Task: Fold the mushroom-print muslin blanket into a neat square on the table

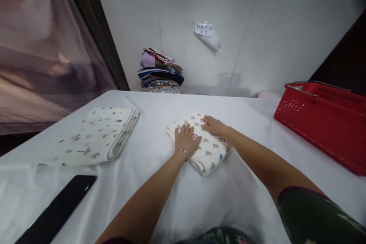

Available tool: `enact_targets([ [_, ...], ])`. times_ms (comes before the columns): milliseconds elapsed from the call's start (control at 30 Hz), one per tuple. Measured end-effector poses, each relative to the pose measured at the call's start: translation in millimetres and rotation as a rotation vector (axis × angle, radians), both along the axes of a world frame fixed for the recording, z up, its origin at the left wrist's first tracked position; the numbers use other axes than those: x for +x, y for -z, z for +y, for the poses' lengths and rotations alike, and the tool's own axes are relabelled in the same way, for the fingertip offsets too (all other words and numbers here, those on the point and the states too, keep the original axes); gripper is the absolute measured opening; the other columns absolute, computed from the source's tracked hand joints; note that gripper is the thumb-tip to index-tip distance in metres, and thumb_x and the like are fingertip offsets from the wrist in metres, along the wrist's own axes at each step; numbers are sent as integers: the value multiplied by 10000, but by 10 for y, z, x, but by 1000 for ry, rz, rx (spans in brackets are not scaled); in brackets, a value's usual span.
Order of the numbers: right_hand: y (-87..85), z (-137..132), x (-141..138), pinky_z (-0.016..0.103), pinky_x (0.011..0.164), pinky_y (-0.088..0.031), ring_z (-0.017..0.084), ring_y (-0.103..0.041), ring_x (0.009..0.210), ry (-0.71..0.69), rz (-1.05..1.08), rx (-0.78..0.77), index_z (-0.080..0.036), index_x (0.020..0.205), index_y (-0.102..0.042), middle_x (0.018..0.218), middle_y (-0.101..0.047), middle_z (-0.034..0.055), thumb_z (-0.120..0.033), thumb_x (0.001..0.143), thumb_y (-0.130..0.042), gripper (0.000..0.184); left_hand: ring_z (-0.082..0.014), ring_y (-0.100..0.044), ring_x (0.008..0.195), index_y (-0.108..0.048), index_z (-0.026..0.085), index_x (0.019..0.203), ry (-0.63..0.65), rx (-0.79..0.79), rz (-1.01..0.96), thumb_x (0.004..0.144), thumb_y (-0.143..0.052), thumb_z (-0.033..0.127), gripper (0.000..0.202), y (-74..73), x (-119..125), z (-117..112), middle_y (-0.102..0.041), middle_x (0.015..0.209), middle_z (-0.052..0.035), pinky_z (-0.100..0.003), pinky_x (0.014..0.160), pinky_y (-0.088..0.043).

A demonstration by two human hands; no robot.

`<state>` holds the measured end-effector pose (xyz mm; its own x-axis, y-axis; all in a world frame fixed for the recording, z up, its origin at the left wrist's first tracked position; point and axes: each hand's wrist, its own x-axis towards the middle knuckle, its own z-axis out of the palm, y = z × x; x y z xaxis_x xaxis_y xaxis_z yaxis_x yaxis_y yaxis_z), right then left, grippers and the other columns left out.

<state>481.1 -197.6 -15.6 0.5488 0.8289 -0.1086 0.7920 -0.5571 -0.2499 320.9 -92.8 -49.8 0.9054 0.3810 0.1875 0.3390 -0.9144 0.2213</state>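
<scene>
A small folded cream cloth [210, 151] with grey mushroom prints lies in the middle of the white table [200, 198]. My left hand [186, 140] rests flat on its left part, fingers stretched out, a thin bracelet at the wrist. My right hand [214, 125] lies flat on the cloth's far edge, fingers extended toward the left. Neither hand grips anything.
A larger folded patterned cloth [97, 137] lies to the left. A black flat object [57, 209] sits at the near left edge. A red plastic basket [326, 118] stands at the right. A stack of folded clothes [160, 70] is against the back wall, below a taped note [204, 29].
</scene>
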Motion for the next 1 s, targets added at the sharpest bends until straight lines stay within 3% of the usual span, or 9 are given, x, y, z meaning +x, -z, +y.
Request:
enact_targets([
  [233, 21, -891, -303, 427, 1040, -285, 260, -298, 1320, 97, -58, 68, -216, 1246, -510, 1418, -371, 80, -427, 880, -414, 434, -267, -233, 1341, -480, 214, 1276, 32, -86, -127, 851, -345, 552, 560, 28, 10, 35, -359, 1428, -69, -521, 1092, -82],
  [300, 36, -1048, -407, 451, 1017, -314, 256, -353, 1288, 103, -86, 196, -229, 1151, -583, 1353, -460, 72, -401, 890, -401, 361, -247, -297, 1313, -534, 236, 1216, 42, -162, -208, 860, -386, 492, 463, 29, 8, 69, -423, 1388, -53, -504, 1095, -111],
  [400, 78, -1136, -635, 455, 997, -350, 242, -441, 1221, 87, -118, 510, -216, 1065, -632, 1215, -583, 80, -356, 882, -433, 304, -211, -412, 1240, -607, 239, 1102, 48, -315, -347, 852, -458, 386, 326, 23, -49, 129, -522, 1302, -42, -456, 1087, -204],
  [467, 113, -1123, -823, 428, 979, -384, 222, -502, 1156, 24, -97, 700, -217, 1042, -642, 1125, -634, 74, -315, 862, -479, 262, -201, -473, 1180, -645, 227, 1015, 75, -370, -431, 825, -509, 328, 254, 21, -154, 149, -574, 1236, -45, -425, 1059, -275],
  [567, 154, -1070, -1076, 416, 935, -419, 200, -571, 1019, -137, -79, 847, -229, 975, -656, 999, -670, 53, -257, 836, -525, 193, -190, -538, 1071, -675, 223, 888, 137, -363, -485, 789, -550, 252, 162, 17, -410, 117, -645, 1097, -36, -391, 995, -357],
  [767, 166, -1056, -1301, 377, 771, -453, 186, -571, 830, -232, -127, 822, -223, 923, -653, 868, -648, 51, -248, 823, -558, 141, -159, -563, 869, -679, 223, 818, 239, -372, -446, 786, -564, 251, 122, -104, -884, -72, -654, 869, -19, -315, 832, -423],
  [900, 142, -1097, -1405, 312, 687, -437, 160, -550, 731, -180, -121, 767, -214, 829, -649, 765, -626, 37, -239, 842, -533, 120, -116, -542, 667, -681, 217, 702, 339, -454, -271, 766, -605, 291, 124, -192, -960, -198, -623, 683, 15, -253, 687, -412],
  [1000, 125, -1113, -1484, 286, 675, -426, 153, -551, 720, -179, -105, 681, -203, 887, -642, 759, -626, 33, -254, 845, -531, 129, -94, -525, 599, -699, 222, 720, 351, -559, -163, 758, -610, 306, 128, -170, -960, -288, -622, 653, 30, -211, 582, -385],
])
